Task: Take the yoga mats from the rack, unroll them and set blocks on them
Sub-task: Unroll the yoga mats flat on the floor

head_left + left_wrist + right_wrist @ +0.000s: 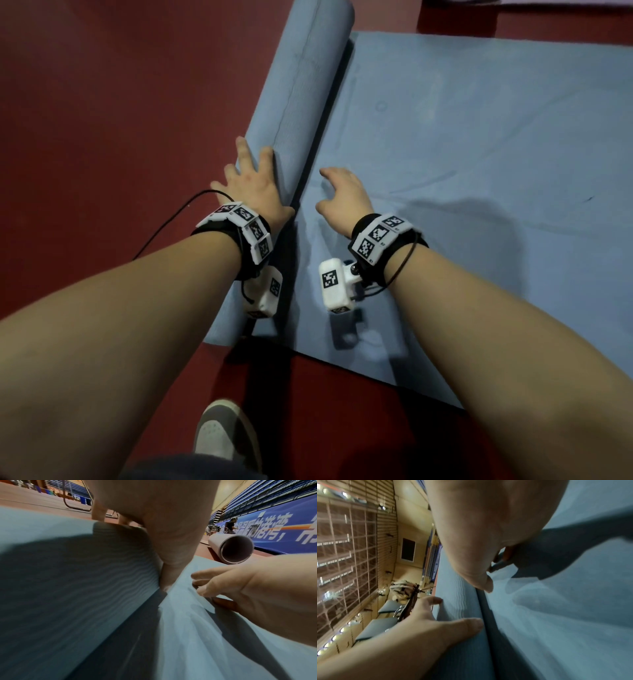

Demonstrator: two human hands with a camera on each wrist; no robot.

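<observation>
Blue foam yoga mat [479, 164], partly unrolled on a dark red floor [102, 102]; the flat portion extends to the right of the remaining roll [301, 78], which lies along the mat's left edge. Left hand [250, 181] rests palm-down on the near part of the roll, fingers straight and slightly spread over its top; in the left wrist view the thumb [169, 566] points down into the crease where roll meets flat sheet. Right hand [342, 195] sits just right of the roll on the flat sheet, fingers loosely bent with their tips touching the mat surface and gripping nothing; the right wrist view shows its thumb tip [486, 584] at the same crease. The two hands lie near each other on either side of the crease, apart.

Both wrists carry black straps with white marker-tagged camera units [334, 284]. A thin black cable [178, 219] runs across the floor left of the roll. A grey and white shoe [222, 435] stands on the floor nearer the viewer than the roll's near end. Beyond the mat's far side, a second, pale rolled mat [231, 547] lies on the floor before a blue banner wall [283, 527].
</observation>
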